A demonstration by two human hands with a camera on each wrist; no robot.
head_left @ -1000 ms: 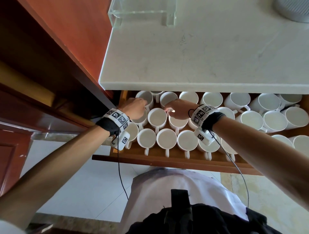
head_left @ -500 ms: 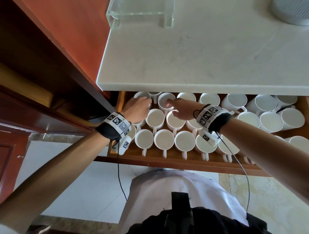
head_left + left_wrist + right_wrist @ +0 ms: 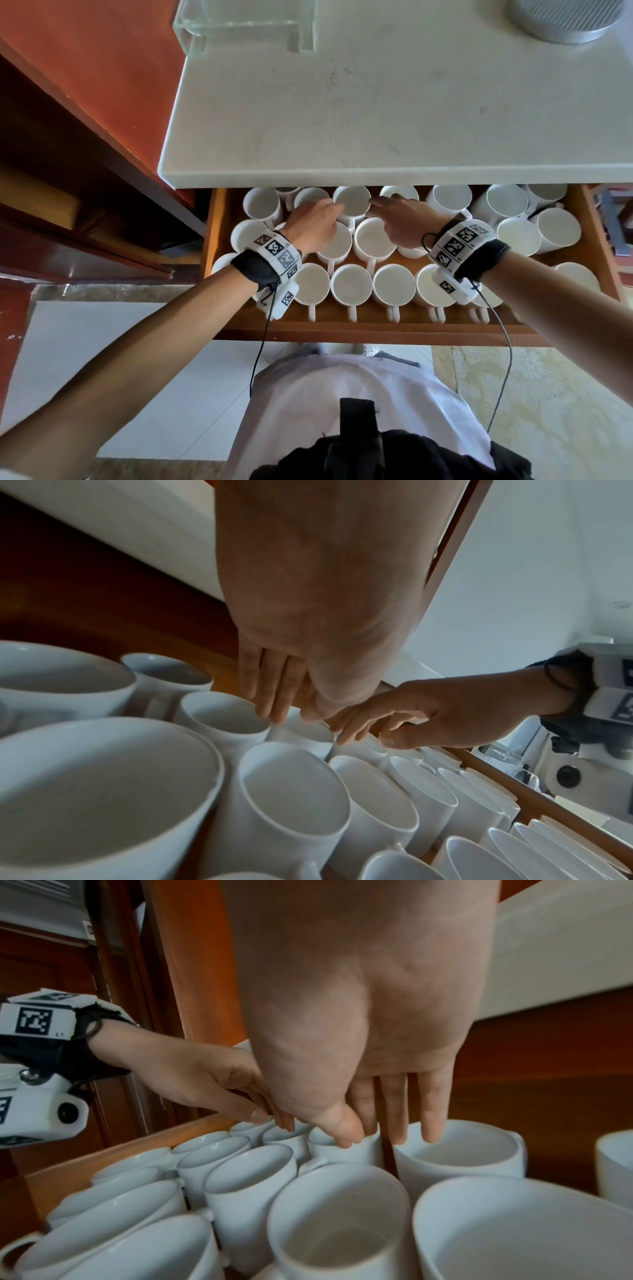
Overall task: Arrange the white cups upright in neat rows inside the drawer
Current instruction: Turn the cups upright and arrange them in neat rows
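Note:
Many white cups fill the open wooden drawer [image 3: 376, 329]. The front row [image 3: 351, 284] stands upright with handles toward me. My left hand [image 3: 329, 212] and right hand [image 3: 380, 205] reach in from either side of one back-row cup [image 3: 352, 204]. The left fingers [image 3: 270, 712] are straight and touch the rims between two cups, over a small cup [image 3: 304, 733]. The right hand [image 3: 369, 1134] also has straight fingers: its thumb rests on one cup [image 3: 346, 1150] and its fingers [image 3: 431, 1123] hang over the neighbouring cup [image 3: 455, 1153]. Neither hand lifts a cup.
A white countertop [image 3: 376, 120] overhangs the drawer's back and hides the rear cups. Cups at the right [image 3: 558, 233] lie tilted and crowded. A clear glass stand [image 3: 246, 24] and a grey round object [image 3: 565, 17] sit on the counter. A wooden cabinet [image 3: 85, 171] stands left.
Both hands have shifted to the right along the back row, uncovering the far-left back cup. They now flank a cup nearer the middle.

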